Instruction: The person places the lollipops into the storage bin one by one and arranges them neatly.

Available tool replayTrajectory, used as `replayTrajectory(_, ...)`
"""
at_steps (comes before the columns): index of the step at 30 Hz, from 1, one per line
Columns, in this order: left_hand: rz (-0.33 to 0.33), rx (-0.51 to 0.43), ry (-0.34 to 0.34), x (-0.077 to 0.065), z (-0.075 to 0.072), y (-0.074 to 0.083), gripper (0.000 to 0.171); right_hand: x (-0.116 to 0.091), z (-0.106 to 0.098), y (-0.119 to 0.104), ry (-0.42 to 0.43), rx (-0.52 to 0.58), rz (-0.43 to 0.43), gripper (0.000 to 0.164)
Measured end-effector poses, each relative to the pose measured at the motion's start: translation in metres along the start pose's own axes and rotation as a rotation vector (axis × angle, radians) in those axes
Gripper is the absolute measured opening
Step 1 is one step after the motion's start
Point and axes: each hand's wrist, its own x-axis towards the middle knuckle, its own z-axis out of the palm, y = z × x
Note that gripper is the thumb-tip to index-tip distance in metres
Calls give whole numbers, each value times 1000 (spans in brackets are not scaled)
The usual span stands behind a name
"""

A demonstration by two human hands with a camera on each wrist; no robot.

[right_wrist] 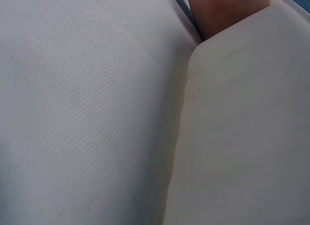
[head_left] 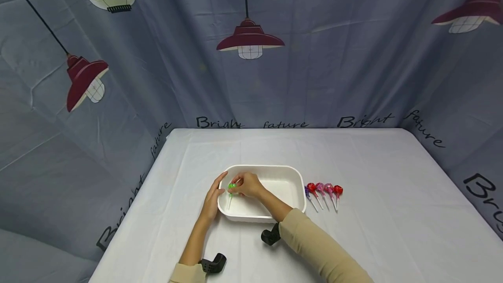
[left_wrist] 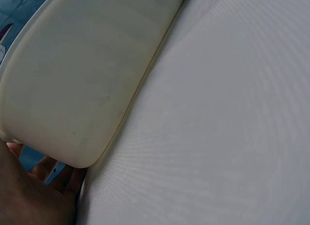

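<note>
A white rectangular tray (head_left: 265, 218) stands on the table in the head view; its outer wall (left_wrist: 82, 79) fills much of the left wrist view. My left hand (head_left: 212, 200) rests against the tray's left end, fingers fairly straight along the outside and thumb at the rim. Inside the tray, near that end, my right hand (head_left: 248, 185) pinches a green lollipop (head_left: 231, 185) between thumb and fingers, its white stick pointing toward me. In the right wrist view only the tray's side and some skin at the top show; the lollipop is out of sight.
Just right of the tray, several lollipops lie in a row, among them a red lollipop (head_left: 338, 190), a pink lollipop (head_left: 329, 188) and a dark blue lollipop (head_left: 307, 192). A white cloth (head_left: 373, 230) covers the table. Behind hangs a grey-blue printed curtain (head_left: 306, 77).
</note>
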Motion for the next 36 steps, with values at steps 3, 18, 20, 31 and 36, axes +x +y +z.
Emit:
replayTrajectory(3,-3,-6,3,1,0,0,55,1,0,0,4,-19,-14,25)
replayTrajectory(18,-19,-6,10,0,1,2,55,1,1,0,2,-66,-12,26)
replayTrajectory(20,-12,-8,10,0,2,2,55,0,0,-1,-2,-68,-2,27)
replayTrajectory(31,-19,16,28,0,2,1,54,-12,-18,-13,57,-76,6,38)
replayTrajectory(36,-34,16,38,0,1,3,54,-19,-32,-24,111,-66,-34,36)
